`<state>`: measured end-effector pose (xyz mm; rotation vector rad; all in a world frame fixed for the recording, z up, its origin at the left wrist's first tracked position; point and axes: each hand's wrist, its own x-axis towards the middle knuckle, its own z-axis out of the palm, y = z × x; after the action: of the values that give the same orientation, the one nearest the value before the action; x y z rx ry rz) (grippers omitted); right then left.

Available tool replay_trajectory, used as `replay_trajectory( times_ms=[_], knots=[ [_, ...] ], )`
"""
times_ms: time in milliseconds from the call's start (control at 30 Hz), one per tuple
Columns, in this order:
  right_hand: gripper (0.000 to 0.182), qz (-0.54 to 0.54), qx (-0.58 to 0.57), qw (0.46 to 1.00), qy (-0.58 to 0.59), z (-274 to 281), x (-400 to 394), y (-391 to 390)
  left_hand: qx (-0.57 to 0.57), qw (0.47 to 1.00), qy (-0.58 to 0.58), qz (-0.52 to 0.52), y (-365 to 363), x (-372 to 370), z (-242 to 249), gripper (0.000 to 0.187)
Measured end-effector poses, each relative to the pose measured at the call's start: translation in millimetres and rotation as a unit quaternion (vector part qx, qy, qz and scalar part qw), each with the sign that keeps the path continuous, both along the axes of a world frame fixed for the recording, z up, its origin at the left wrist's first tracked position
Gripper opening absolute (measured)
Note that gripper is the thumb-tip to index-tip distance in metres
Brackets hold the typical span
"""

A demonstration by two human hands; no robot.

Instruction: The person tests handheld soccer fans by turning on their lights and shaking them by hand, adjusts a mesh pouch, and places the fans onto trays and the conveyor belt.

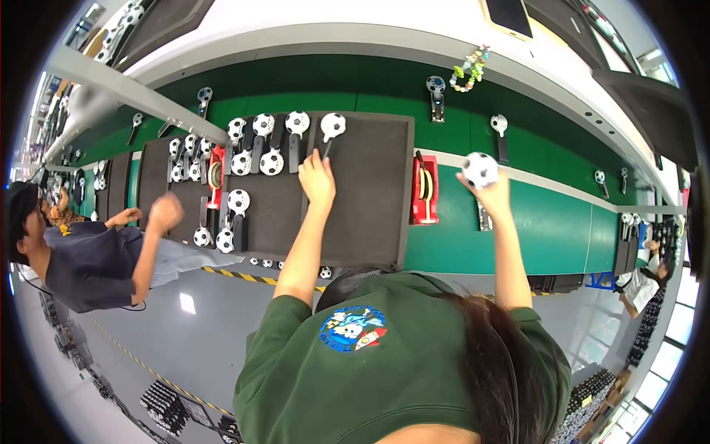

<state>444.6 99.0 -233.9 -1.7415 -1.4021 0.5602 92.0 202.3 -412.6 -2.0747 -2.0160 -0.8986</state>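
My left hand (317, 180) is over the dark tray (362, 200), its fingers closed on the black handle of a football-patterned piece (333, 126). That piece lies at the tray's upper edge, round head away from me. To the right, my right hand (492, 194) holds up another football-patterned piece (480, 169) above the green bench; its handle hangs down beside the palm. More such pieces (297, 123) lie in rows along the left part of the trays, some with heads turned the opposite way.
A red tape dispenser (425, 189) stands right of the tray, another (216, 176) between trays at left. Single pieces (499, 126) lie on the green belt (392, 85). A co-worker (89, 259) works at the left. A phone (509, 16) and beads (469, 70) are at the back.
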Motion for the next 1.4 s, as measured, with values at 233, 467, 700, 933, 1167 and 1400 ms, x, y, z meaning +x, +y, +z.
replay_trajectory(
  times_ms=[233, 467, 700, 933, 1167, 1400],
  knots=[
    [0.051, -0.057, -0.199, 0.968, -0.144, -179.3, 116.3, 148.3, -0.045, 0.996, -0.043, 0.071, -0.6, -2.9, 14.3, 0.023],
    [0.051, -0.017, -0.068, 0.942, -0.327, -279.5, 143.5, 273.4, -0.097, 0.972, -0.096, 0.193, 1.3, 9.7, 16.1, 0.029],
    [0.060, -0.073, -0.290, 0.952, 0.057, -212.7, 77.9, 244.2, -0.022, 0.981, -0.060, 0.185, -3.8, 22.7, 32.1, 0.025],
    [0.043, 0.111, -0.122, 0.874, 0.457, -106.6, 17.8, 39.7, -0.236, 0.851, -0.450, -0.135, -89.9, 169.4, 72.0, 0.031],
    [0.042, 0.191, -0.124, 0.897, 0.379, -117.2, 34.4, -69.9, -0.371, 0.650, -0.652, -0.119, -149.1, 194.1, 81.4, 0.037],
    [0.070, -0.140, -0.224, 0.954, -0.140, -253.4, 155.8, -101.4, -0.365, 0.610, -0.697, -0.088, -188.7, 144.0, 97.1, 0.037]
  ],
)
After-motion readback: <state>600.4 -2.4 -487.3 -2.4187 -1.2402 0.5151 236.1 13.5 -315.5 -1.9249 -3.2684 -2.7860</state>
